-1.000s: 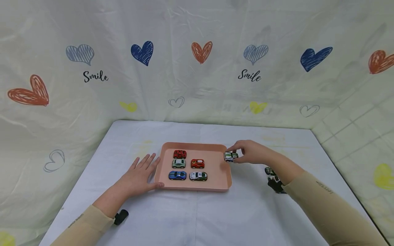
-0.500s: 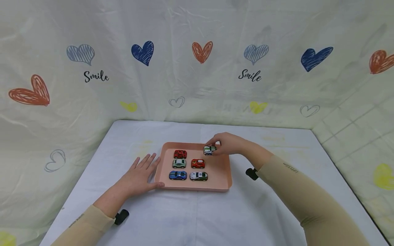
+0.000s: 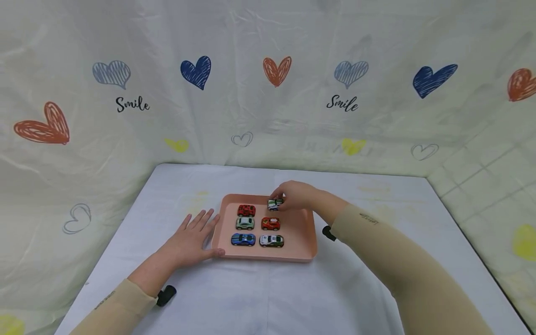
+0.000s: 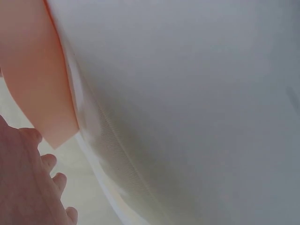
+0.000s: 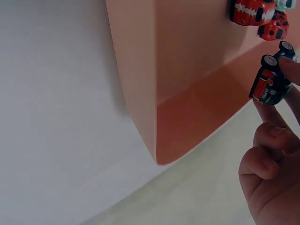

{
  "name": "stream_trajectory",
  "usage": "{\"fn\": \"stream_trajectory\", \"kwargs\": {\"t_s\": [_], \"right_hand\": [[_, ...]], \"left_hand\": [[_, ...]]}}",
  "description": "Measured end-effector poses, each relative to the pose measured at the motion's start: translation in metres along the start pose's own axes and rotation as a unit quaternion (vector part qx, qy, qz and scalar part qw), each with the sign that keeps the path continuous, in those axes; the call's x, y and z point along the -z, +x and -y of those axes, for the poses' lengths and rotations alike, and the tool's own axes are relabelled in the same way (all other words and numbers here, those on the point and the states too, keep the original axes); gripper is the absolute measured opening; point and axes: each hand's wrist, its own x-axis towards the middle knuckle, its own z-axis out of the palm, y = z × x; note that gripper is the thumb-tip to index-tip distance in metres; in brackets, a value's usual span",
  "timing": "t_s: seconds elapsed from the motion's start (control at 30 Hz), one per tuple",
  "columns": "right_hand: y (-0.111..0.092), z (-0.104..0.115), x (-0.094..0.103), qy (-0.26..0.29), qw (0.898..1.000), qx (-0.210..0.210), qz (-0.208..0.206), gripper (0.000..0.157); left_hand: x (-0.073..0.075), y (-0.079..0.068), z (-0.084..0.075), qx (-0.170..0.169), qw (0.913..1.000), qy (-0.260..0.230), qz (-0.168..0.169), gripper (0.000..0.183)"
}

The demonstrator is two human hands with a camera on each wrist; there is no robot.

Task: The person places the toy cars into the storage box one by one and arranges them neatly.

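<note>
Pinched a white-and-green toy car (image 3: 274,204) between the fingers of the right hand (image 3: 296,195), at the far side of the pink tray (image 3: 299,242) on the counter (image 3: 301,298), just right of the spotted red car (image 3: 246,211) and beyond the red car with white markings (image 3: 271,224); could not confirm wheel contact with the tray floor. Rested the left hand (image 3: 190,239) at the tray's left edge, with fingers straight, spread and grasping nothing. Seemed to be at the placing step, apparently calling next for settling the toy car level on the tray floor and loosening the grasp without nudging either red car.
</note>
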Motion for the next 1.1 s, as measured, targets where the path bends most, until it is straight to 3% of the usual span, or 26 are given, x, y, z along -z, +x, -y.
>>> {"fn": "stream_trajectory", "kwargs": {"t_s": [0.27, 0.87, 1.1], "right_hand": [[0.015, 0.007, -0.011, -0.027, 0.999, -0.011, 0.019, 0.031], [0.02, 0.017, -0.022, -0.102, 0.995, -0.016, 0.007, 0.029], [0.019, 0.019, -0.02, -0.108, 0.994, -0.01, 0.002, 0.028]], "left_hand": [[0.003, -0.001, -0.002, 0.002, 1.0, 0.006, 0.003, 0.108], [0.005, -0.003, -0.004, -0.002, 1.0, 0.002, -0.005, 0.109], [0.005, -0.004, -0.004, 0.0, 1.0, 0.0, -0.003, 0.108]]}}
